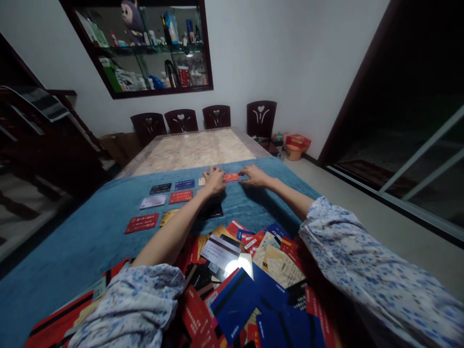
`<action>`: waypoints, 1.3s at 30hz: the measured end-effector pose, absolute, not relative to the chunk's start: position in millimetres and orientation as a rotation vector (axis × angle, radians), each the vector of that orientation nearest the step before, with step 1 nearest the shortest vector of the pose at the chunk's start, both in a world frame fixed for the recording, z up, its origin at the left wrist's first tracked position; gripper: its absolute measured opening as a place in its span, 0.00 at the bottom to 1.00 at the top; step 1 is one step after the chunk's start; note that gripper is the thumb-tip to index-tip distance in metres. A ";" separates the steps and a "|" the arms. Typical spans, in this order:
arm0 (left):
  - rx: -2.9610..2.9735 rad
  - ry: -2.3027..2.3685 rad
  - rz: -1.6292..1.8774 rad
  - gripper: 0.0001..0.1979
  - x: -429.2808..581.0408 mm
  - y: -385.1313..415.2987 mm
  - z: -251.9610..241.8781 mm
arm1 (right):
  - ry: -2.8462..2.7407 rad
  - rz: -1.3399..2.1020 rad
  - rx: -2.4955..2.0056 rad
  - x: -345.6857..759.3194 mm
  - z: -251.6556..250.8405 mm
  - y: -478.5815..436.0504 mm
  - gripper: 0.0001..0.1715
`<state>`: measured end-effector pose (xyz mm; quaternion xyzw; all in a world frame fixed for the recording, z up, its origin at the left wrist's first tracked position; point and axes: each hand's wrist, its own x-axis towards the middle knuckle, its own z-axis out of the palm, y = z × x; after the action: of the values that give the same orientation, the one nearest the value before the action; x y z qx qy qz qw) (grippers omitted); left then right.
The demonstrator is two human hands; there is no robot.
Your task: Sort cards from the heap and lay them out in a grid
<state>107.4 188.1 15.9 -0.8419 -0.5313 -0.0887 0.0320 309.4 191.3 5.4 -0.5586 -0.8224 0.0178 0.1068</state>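
My left hand [214, 181] rests on the far part of the blue cloth, fingers bent and apart. It partly covers a cream card [201, 181], and its right side is beside an orange-red card [232, 177]. At that card's right end is my right hand [255, 177], fingers and thumb apart; whether they touch the card I cannot tell. Laid out to the left are a black card [161, 188], a blue card [184, 184], a silver card [153, 201] and red cards [180, 196]. My left forearm hides part of a gold card [168, 216] and a black card [214, 210].
A loose heap of cards [268, 285] lies close to me, under and between my forearms. The blue cloth [90, 212] covers the near table; bare marble tabletop [195, 147] shows beyond. Several dark chairs [261, 118] stand at the far end, with a wall shelf [152, 48] behind.
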 end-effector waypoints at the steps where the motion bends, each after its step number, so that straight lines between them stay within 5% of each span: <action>1: -2.601 -1.628 -0.285 0.19 107.5 181.0 17.9 | -2.424 0.047 -1.628 310.5 7.1 183.4 0.23; 25: -2.986 -1.200 -0.334 0.16 98.8 8.9 18.0 | -2.415 0.107 -1.243 345.2 -1.1 8.5 0.14; 39: -3.176 -0.687 -0.118 0.16 147.9 -36.5 24.8 | -2.324 0.179 -1.225 376.0 -16.6 -11.2 0.14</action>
<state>147.9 -36.5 24.8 -0.9753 -0.2108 -0.0364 -0.0548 376.0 -11.2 -16.6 -0.4504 -0.8541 0.0659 0.2515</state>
